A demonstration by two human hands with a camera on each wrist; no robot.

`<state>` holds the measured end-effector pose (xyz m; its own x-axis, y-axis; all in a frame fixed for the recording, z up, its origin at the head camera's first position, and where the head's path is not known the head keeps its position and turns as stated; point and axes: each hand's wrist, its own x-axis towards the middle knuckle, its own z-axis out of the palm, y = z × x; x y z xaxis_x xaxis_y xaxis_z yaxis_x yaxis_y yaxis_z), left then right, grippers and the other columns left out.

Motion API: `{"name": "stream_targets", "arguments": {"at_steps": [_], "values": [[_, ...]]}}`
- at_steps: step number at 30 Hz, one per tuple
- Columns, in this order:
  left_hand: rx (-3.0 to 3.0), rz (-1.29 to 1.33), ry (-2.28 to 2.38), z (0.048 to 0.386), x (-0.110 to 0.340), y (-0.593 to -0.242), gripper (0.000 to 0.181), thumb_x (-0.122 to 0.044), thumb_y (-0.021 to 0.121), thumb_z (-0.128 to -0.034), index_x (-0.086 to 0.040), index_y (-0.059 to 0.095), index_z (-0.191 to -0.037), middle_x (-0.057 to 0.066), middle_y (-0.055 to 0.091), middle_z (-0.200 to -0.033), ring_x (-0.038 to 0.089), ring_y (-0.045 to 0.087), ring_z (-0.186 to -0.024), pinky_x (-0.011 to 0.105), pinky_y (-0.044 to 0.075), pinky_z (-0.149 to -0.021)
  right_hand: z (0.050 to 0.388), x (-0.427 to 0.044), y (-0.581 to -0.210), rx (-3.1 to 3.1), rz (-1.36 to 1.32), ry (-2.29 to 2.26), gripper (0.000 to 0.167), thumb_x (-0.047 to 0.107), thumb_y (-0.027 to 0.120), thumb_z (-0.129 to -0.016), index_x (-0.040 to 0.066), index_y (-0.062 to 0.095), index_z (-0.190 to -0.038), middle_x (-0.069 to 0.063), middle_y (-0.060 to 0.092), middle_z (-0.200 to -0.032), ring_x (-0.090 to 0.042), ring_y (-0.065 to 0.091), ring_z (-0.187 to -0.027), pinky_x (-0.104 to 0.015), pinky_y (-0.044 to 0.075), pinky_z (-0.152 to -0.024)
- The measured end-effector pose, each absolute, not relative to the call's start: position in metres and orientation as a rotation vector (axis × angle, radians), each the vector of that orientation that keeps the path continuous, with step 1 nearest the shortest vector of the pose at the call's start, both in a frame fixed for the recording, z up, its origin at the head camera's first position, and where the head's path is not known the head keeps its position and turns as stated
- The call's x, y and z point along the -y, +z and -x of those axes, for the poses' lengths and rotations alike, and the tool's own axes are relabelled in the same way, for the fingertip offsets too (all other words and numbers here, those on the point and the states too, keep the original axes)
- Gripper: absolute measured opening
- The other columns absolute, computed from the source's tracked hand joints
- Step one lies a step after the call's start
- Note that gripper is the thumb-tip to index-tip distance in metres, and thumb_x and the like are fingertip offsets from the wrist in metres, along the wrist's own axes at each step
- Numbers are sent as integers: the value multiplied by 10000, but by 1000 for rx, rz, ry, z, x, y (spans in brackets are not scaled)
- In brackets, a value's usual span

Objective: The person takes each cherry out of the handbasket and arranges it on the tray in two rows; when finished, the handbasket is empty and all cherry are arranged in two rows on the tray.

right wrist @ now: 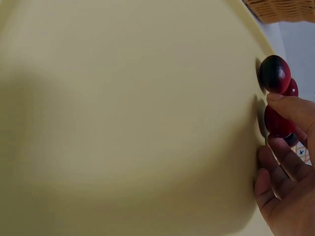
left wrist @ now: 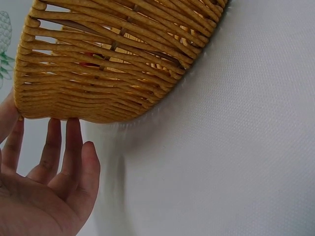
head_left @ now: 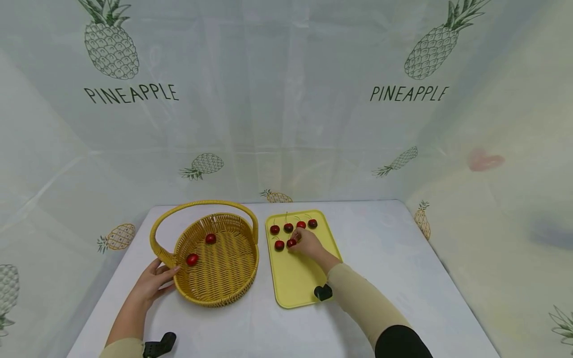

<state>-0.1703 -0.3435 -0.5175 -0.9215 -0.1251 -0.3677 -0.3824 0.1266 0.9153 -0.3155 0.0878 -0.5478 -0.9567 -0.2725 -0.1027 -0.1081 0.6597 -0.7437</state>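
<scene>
At the left, a yellow wicker basket (head_left: 224, 298) with an arched handle (head_left: 203, 203) holds two red cherries, one near the middle (head_left: 210, 238) and one by the left wall (head_left: 192, 259). My left hand (head_left: 154, 282) holds the basket's left side, fingers against the outer wall (left wrist: 98, 93) and thumb toward the rim. My right hand (head_left: 310, 244) pinches a dark red cherry (right wrist: 278, 121) between thumb and fingers, low over a yellow tray (head_left: 291, 283). Another cherry (right wrist: 274, 73) lies right beside it. Several more stemmed cherries, including one (head_left: 274, 229), sit at the tray's far end.
The basket and tray stand side by side on a white-covered table (head_left: 380, 278), a narrow gap between them. A pineapple-printed cloth (head_left: 286, 109) hangs behind and along the sides. The basket handle arches above the far rim.
</scene>
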Motion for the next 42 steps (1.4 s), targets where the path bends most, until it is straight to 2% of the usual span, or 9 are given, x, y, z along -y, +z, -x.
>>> {"name": "stream_targets", "arguments": {"at_steps": [11, 18, 26, 36, 42], "values": [[-2192, 507, 1897, 170, 342, -517, 853, -233, 688, -930, -88, 130, -1558, 172, 500, -1318, 73, 626, -915, 361, 555, -836, 316, -87, -545, -2688, 336, -1125, 321, 136, 849, -758, 84, 597, -951, -34, 575, -855, -195, 522, -749, -334, 457, -673], [-2196, 502, 1890, 170, 342, -515, 848, -237, 679, -937, -86, 122, -1558, 213, 457, -1365, 71, 621, -920, 360, 553, -840, 318, -86, -545, -2700, 337, -1089, 305, 156, 851, -758, 99, 612, -939, -14, 588, -845, -175, 528, -747, -315, 456, -682], [-2189, 504, 1887, 169, 343, -515, 839, -247, 679, -937, -91, 131, -1554, 109, 533, -1268, 78, 620, -919, 361, 550, -845, 318, -86, -545, -2704, 357, -1073, 300, 161, 850, -759, 102, 613, -934, -8, 581, -828, -170, 514, -719, -312, 445, -648], [-2194, 505, 1875, 169, 344, -517, 855, -255, 678, -938, -99, 116, -1563, 178, 483, -1340, 68, 614, -928, 364, 548, -854, 319, -88, -544, -2676, 330, -1095, 301, 164, 855, -755, 102, 616, -927, -22, 595, -853, -181, 538, -751, -319, 461, -684], [-2202, 503, 1871, 170, 343, -517, 857, -254, 679, -937, -93, 116, -1562, 176, 493, -1329, 70, 615, -927, 368, 549, -854, 319, -88, -544, -2680, 348, -1088, 319, 165, 858, -752, 95, 614, -946, -22, 581, -855, -179, 526, -748, -318, 457, -674]]}}
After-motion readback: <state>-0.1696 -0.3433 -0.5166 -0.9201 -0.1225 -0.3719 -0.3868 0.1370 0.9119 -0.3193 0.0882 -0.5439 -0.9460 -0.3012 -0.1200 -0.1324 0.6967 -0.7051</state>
